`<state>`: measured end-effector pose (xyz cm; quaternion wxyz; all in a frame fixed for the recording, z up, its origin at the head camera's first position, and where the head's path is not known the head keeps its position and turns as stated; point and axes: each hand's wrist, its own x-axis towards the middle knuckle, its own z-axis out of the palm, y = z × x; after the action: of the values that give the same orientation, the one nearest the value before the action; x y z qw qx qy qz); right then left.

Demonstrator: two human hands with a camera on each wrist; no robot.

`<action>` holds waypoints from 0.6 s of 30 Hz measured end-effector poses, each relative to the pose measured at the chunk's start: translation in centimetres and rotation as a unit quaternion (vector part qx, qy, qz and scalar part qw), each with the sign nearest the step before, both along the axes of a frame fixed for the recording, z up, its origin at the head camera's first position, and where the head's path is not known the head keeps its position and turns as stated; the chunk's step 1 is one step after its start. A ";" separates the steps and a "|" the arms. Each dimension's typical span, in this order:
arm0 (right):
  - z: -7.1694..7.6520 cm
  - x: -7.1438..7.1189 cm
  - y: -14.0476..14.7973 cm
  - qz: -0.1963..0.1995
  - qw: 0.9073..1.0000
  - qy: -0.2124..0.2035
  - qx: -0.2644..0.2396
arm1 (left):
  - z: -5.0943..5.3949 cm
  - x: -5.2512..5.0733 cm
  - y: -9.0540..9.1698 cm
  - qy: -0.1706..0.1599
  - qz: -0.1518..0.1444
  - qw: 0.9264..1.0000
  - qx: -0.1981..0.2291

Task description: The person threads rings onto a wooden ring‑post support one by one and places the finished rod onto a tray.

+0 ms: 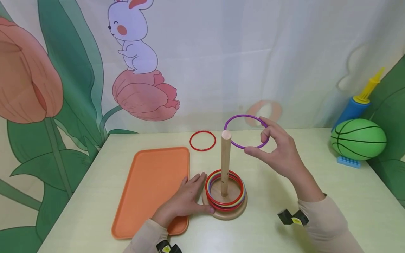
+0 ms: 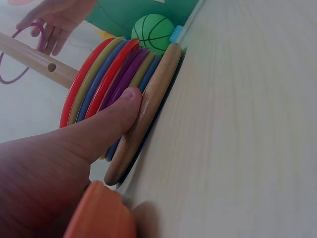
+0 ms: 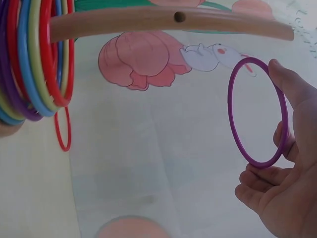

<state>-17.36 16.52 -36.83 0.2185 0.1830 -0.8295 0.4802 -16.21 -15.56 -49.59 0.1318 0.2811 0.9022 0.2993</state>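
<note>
A purple ring (image 1: 245, 115) is pinched between the thumb and fingers of my right hand (image 1: 281, 151), tilted, just beyond and right of the tip of an upright wooden peg (image 1: 225, 160). Round the peg's foot lies a stack of colored rings (image 2: 101, 74), red, yellow, blue and purple, on a round wooden base (image 1: 228, 215). My left hand (image 1: 186, 198) rests at the base's left side. In the left wrist view its extended thumb (image 2: 130, 96) presses the stack and the base edge; its other fingers are hidden there.
An orange tray (image 1: 152, 186) lies on the left, partly under my left forearm. A loose red ring (image 1: 203, 150) lies behind the peg. A green ball (image 1: 359, 138), a light blue toy brick (image 1: 348, 162) and a blue-and-yellow pump (image 1: 352, 109) stand at the right.
</note>
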 end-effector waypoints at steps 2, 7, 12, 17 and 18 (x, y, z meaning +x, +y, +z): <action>0.3 0.3 0.0 -0.004 1.000 0.005 -0.004 | 0.0 0.0 0.0 0.001 0.000 1.000 0.000; 1.0 1.0 -0.3 -0.006 1.000 0.018 -0.017 | 0.1 -0.1 0.1 0.001 -0.001 1.000 -0.001; 1.6 1.6 -0.4 -0.006 0.999 0.023 -0.041 | 0.2 0.0 0.0 0.001 -0.002 1.000 -0.003; 2.0 2.1 -0.4 0.001 0.997 0.019 -0.075 | 0.2 0.0 0.1 0.005 -0.003 1.000 -0.005; 2.1 2.2 -0.4 0.003 0.997 0.019 -0.081 | 0.2 0.0 0.1 0.005 -0.003 1.000 -0.005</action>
<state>-15.17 16.09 -34.72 0.2472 0.1763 -0.7830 0.5429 -16.17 -15.48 -49.36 0.1295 0.2850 0.9033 0.2934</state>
